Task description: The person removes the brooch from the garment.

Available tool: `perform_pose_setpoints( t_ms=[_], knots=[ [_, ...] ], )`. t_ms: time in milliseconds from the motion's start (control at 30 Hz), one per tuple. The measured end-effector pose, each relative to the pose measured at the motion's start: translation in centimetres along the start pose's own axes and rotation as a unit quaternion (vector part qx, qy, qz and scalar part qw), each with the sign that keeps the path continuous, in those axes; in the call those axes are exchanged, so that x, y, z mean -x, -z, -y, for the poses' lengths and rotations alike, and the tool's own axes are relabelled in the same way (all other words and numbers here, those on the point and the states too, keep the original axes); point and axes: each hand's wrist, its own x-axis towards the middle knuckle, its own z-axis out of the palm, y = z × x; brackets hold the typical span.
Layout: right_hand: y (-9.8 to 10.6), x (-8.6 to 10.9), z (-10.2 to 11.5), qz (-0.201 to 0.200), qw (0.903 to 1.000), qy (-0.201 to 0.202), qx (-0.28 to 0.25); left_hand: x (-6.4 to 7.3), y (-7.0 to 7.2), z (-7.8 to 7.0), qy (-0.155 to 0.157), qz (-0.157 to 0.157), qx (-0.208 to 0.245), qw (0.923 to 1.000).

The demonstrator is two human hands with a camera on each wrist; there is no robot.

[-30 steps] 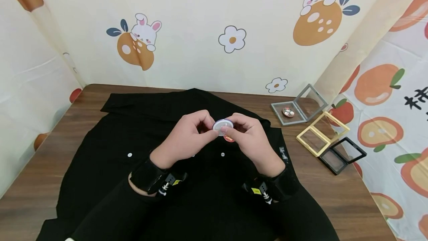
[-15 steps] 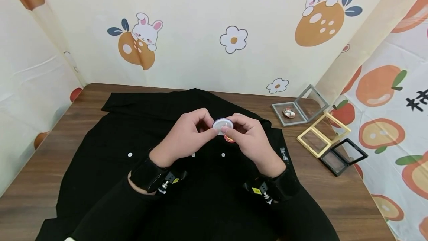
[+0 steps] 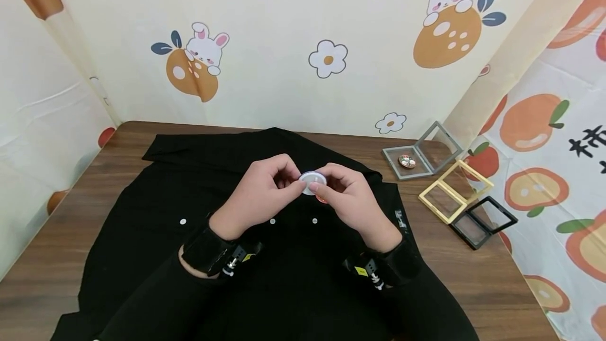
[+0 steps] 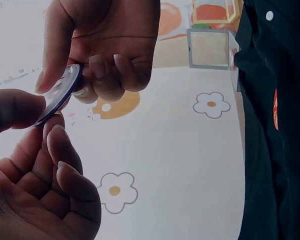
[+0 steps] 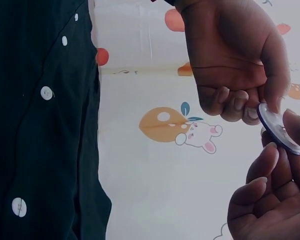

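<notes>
Between both hands is a round pin badge [image 3: 311, 179], its pale back turned up and a purple rim showing. My left hand [image 3: 260, 193] pinches its left edge with thumb and fingers. My right hand [image 3: 352, 201] pinches the right side, the thumb lying over the back. In the left wrist view the badge [image 4: 61, 95] appears nearly edge-on, fingertips of both hands around it. Below the hands lies a black shirt [image 3: 142, 214] with white buttons [image 3: 314, 221]. A red badge [image 3: 321, 200] on the shirt is mostly hidden by my right hand.
At the right of the wooden table [image 3: 473, 288] stand several hinged display frames: a grey one [image 3: 407, 177] holding a small badge [image 3: 406, 161], a yellow one [image 3: 442, 201] and a black one [image 3: 473, 233]. A printed curtain [image 3: 265, 67] closes off the back.
The badge has shifted very slightly left and tilted so more of its back faces up. The right thumb lies a little further over it, and the red badge is more covered.
</notes>
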Motion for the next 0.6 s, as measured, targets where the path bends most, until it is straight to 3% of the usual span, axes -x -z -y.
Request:
perform_pose_setpoints(
  t_ms=[300,433,600],
  knots=[
    [0.1,0.1,0.2,0.0,0.9997,0.006,0.024,0.1,0.1,-0.2,-0.01,0.003,-0.02,0.9998],
    [0.5,0.0,0.7,0.022,0.9995,-0.006,0.024,0.2,0.0,-0.3,-0.044,0.001,-0.039,0.9983],
    [1.6,-0.1,0.4,0.085,0.9957,-0.018,0.032,0.3,-0.4,-0.8,-0.104,-0.002,-0.081,0.9913]
  ],
)
